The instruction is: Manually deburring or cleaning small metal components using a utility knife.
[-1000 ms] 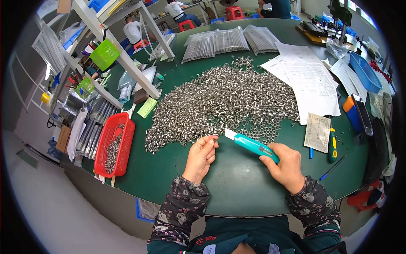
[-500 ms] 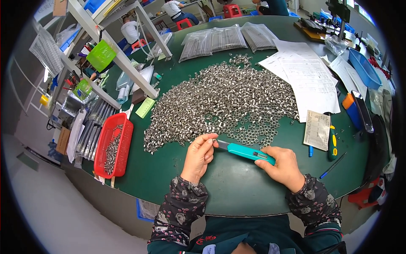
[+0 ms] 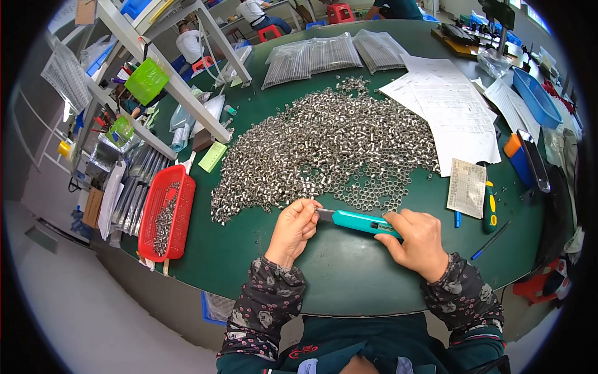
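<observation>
My right hand (image 3: 416, 242) is closed around the teal handle of a utility knife (image 3: 364, 222), with its blade out and pointing left. The blade's tip meets the fingertips of my left hand (image 3: 293, 229), where thumb and forefinger pinch a small metal ring (image 3: 316, 209), mostly hidden by the fingers. Just beyond both hands spreads a wide heap of short silvery metal rings (image 3: 324, 146). Many of them stand on end in a single layer at the heap's near right side.
A red basket (image 3: 184, 215) with more metal pieces stands left. Bagged metal tubes (image 3: 336, 55) lie at the back. Papers (image 3: 458, 118), a card (image 3: 466, 187), a yellow-green-handled tool (image 3: 490, 212) and a pen (image 3: 491, 240) lie right. A shelf frame (image 3: 177, 87) rises at left.
The knife and my right hand have shifted slightly left and up, and the handle has rolled a little. My left hand keeps its pinch, nearly in place.
</observation>
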`<state>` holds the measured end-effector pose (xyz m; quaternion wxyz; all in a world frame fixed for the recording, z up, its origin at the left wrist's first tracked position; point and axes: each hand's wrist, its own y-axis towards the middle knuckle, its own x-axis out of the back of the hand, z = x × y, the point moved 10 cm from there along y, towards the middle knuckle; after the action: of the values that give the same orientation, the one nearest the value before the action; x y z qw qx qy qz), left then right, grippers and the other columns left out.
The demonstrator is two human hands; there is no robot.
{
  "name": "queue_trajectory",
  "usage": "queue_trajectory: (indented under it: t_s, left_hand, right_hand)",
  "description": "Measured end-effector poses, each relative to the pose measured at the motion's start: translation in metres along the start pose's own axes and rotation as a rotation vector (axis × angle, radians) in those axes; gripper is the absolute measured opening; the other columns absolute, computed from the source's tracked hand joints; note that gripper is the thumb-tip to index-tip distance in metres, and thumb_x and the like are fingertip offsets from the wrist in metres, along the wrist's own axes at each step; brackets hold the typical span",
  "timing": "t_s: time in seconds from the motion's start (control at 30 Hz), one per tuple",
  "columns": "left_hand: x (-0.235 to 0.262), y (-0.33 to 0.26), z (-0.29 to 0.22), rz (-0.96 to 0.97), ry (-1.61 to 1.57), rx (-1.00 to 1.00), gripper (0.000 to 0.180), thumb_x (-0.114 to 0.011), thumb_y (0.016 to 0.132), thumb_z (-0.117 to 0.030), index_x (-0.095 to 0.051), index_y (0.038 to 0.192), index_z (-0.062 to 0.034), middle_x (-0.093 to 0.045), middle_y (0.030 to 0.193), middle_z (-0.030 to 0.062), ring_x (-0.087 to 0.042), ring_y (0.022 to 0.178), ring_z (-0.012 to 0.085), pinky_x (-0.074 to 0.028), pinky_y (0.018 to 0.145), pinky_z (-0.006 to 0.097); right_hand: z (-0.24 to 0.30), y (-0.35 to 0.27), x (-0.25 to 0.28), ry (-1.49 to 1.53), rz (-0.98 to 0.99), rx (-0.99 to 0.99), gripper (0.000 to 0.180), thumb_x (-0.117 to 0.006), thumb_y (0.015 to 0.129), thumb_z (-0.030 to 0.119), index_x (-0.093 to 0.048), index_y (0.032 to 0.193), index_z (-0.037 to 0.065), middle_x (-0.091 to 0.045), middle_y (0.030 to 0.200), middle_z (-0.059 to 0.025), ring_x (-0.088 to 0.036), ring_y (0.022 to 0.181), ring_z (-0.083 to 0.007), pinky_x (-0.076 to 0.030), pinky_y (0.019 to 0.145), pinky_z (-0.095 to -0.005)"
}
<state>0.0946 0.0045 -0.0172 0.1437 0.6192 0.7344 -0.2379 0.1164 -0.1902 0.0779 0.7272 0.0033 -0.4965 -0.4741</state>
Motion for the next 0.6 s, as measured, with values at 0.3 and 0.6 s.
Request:
queue_trajectory:
  t_s: [0.3, 0.6]
  left_hand:
    - [0.001, 0.0, -0.006, -0.052, 0.032, -0.034, 0.014, -0.045, 0.089, -0.012, -0.052, 0.096, -0.0029, -0.053, 0.077, 0.0035, -0.032, 0.046, 0.0011, -0.023, 0.038, 0.013]
    - [0.006, 0.001, -0.014, -0.085, 0.117, -0.127, 0.013, -0.049, 0.085, -0.003, -0.051, 0.098, -0.0036, -0.055, 0.079, 0.0024, -0.032, 0.046, 0.0005, -0.023, 0.038, 0.014]
  right_hand:
    - [-0.005, 0.0, 0.009, 0.039, -0.099, 0.004, 0.025, -0.068, 0.066, 0.022, -0.059, 0.082, 0.005, -0.054, 0.064, -0.0091, -0.054, 0.054, -0.0272, -0.041, 0.048, -0.0349]
    - [-0.025, -0.002, -0.011, 0.215, 0.059, -0.206, 0.025, -0.065, 0.07, 0.028, -0.062, 0.081, 0.006, -0.059, 0.069, -0.0123, -0.057, 0.059, -0.0295, -0.044, 0.053, -0.0363]
